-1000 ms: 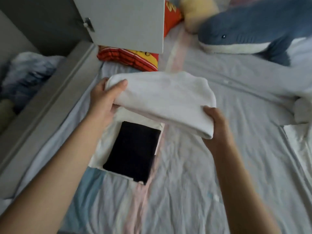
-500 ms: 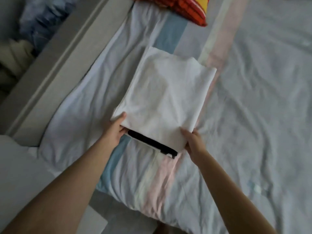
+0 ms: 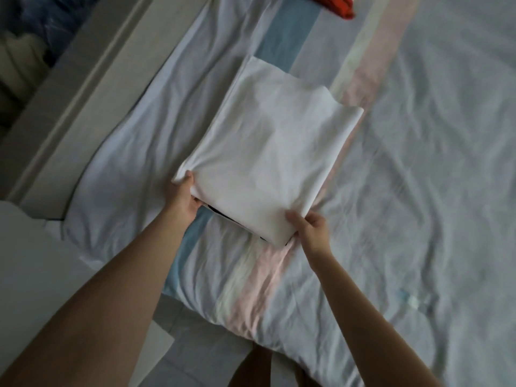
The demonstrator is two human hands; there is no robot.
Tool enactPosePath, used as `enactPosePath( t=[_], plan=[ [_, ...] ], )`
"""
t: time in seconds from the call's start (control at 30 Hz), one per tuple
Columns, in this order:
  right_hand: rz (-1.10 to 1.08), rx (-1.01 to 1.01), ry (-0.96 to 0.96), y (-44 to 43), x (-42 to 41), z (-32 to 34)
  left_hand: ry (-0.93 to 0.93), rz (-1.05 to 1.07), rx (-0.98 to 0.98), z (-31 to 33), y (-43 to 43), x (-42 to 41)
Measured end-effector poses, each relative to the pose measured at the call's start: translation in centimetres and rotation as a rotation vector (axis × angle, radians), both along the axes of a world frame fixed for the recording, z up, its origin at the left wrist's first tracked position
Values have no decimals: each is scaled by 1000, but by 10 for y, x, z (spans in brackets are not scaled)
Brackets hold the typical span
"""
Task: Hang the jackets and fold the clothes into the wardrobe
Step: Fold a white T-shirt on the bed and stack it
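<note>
Striped bed sheet [image 3: 418, 163], spread beneath the folded white garment [image 3: 268, 146], which lies flat on it. Pale wardrobe frame [image 3: 83, 88], well to the garment's left. Left hand [image 3: 184, 198] grips the garment's near left corner, thumb on top. Right hand [image 3: 311, 230] pinches its near right corner. Black cloth [image 3: 220, 212], a thin sliver under the garment's near edge.

Blk garment [image 3: 215, 211] mostly hidden under white cloth [image 3: 268, 152]
</note>
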State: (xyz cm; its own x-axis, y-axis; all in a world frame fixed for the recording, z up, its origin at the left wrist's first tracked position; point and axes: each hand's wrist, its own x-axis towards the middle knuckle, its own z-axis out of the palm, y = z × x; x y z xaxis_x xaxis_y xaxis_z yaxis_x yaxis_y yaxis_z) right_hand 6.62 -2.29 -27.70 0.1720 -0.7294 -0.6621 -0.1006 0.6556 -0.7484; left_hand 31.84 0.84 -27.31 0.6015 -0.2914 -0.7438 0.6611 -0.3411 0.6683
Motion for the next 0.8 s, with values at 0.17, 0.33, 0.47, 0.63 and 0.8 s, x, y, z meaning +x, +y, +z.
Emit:
enactPosePath(
  t=[0.17, 0.33, 0.47, 0.63, 0.8],
  plan=[
    [64, -54, 86, 0, -2, -2, -26, 65, 24, -3, -1, -2],
    [75, 17, 56, -19, 1, -1, 16, 66, -30, -6, -3, -11],
    [-31, -35, 249, -69, 2, -2, -103, 217, 108, -18, -4, -4],
    [-112, -65, 4, -176, 12, 6, -304, 87, 297, -32, -5, 5],
    [-111, -46, 58, -205, 14, 11, -505, 169, 416, -20, -13, -16]
  ],
)
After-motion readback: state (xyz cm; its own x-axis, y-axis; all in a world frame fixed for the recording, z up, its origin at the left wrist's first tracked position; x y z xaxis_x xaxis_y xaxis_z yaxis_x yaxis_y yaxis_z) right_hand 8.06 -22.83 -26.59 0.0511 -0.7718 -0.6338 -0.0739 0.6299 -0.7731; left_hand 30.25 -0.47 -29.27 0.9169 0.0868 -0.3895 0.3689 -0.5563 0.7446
